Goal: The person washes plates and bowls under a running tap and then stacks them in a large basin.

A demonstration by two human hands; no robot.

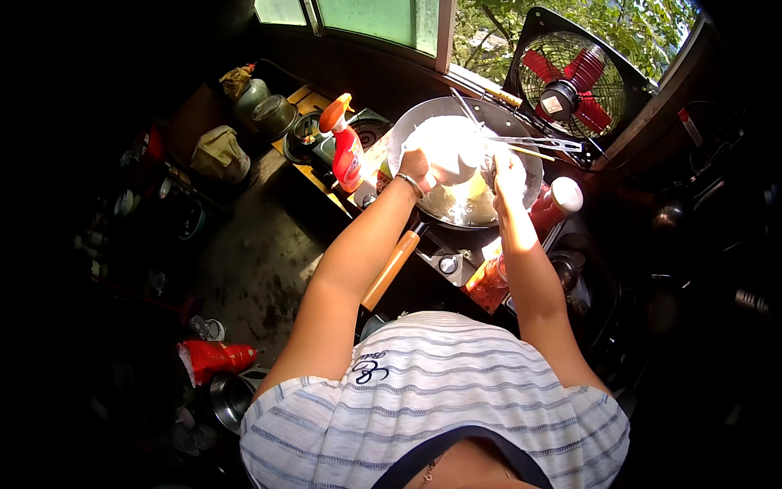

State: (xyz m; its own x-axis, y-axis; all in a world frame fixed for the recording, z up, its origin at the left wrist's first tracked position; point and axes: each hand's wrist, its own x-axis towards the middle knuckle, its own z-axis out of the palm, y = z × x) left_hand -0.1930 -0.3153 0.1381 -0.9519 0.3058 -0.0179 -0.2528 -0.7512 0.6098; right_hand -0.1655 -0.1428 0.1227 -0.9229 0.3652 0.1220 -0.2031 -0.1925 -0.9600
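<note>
A wide metal wok (531,122) with a wooden handle (391,270) sits on the gas stove (450,265), with shiny liquid in its bottom. My left hand (417,169) is closed on the edge of a white, bowl-like dish (453,149) tilted over the wok. Sunlight washes out the dish, so its exact shape is unclear. My right hand (509,175) is at the wok's right side, fingers curled; glare hides what they hold. Metal tongs (555,145) and thin sticks lie across the wok's far right rim.
A red spray bottle (348,155) with an orange head stands left of the wok. To the right is a white-capped red container (562,198). A fan (570,90) with red blades stands at the window. Pots and a red bag (218,359) are at the left.
</note>
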